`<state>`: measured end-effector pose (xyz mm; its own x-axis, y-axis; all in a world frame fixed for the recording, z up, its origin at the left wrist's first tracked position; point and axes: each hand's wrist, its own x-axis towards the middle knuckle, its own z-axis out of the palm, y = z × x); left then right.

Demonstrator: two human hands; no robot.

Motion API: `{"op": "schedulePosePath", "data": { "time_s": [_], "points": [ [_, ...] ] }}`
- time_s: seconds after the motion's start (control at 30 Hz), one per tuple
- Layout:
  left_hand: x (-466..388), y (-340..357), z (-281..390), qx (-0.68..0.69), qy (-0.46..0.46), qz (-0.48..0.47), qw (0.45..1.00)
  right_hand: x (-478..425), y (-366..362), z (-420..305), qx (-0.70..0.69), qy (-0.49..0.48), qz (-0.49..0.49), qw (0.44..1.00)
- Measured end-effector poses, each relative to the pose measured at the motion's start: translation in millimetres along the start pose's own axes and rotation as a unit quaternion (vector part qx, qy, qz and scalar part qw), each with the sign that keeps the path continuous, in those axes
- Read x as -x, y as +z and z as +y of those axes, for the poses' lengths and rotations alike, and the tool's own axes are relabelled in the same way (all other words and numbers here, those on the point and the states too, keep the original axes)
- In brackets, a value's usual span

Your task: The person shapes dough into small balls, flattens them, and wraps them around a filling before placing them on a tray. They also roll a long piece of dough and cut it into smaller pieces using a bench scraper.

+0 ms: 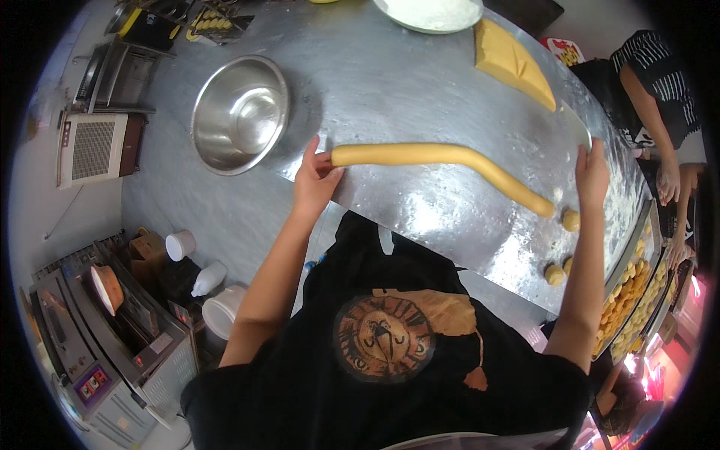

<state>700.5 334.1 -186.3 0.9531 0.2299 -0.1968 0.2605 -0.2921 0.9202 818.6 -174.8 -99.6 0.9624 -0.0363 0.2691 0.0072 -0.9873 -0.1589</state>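
Note:
A long roll of yellow dough (405,153) lies across the metal worktable (382,84), bending towards its right end. My left hand (316,179) is at the roll's left end, fingers apart and touching it. In my right hand (592,174) is a flat blade, probably a dough scraper (576,128), held above the table to the right of the roll. Small dough pieces (570,220) lie near the roll's right end and by my right forearm, which partly hides one. A large cut slab of yellow dough (512,64) rests at the far right.
A steel bowl (239,115) stands left of my left hand, and a dish of white flour (430,12) at the far edge. Trays of dough pieces (630,295) are at the right, with other people's arms (652,115) beyond. An oven-like machine (112,349) stands lower left.

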Motion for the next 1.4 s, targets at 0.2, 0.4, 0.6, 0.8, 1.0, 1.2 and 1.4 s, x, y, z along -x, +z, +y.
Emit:
{"op": "schedulePosePath", "data": {
  "time_s": [0.2,0.4,0.6,0.8,1.0,1.2,1.4],
  "points": [
    [-11,-19,-6,0.181,-0.082,-0.093,0.976,96,-9,-204,-0.249,-0.006,-0.090,0.964],
    [-19,-29,16,-0.059,0.065,-0.162,0.983,137,15,-354,-0.283,0.010,-0.136,0.949],
    [-34,-33,15,-0.065,0.067,-0.200,0.975,146,29,-388,-0.224,0.014,-0.134,0.965],
    [-38,-35,12,-0.078,0.086,-0.208,0.971,147,40,-396,-0.172,-0.003,-0.115,0.978],
    [-41,-37,15,-0.087,0.067,-0.222,0.969,144,40,-407,-0.124,0.000,-0.145,0.982],
    [-38,-33,8,-0.117,0.107,-0.211,0.965,140,62,-413,-0.059,0.019,-0.181,0.982],
    [-25,-58,6,0.414,-0.144,-0.232,0.868,139,5,-387,-0.198,0.054,-0.055,0.977]
  ]
}}
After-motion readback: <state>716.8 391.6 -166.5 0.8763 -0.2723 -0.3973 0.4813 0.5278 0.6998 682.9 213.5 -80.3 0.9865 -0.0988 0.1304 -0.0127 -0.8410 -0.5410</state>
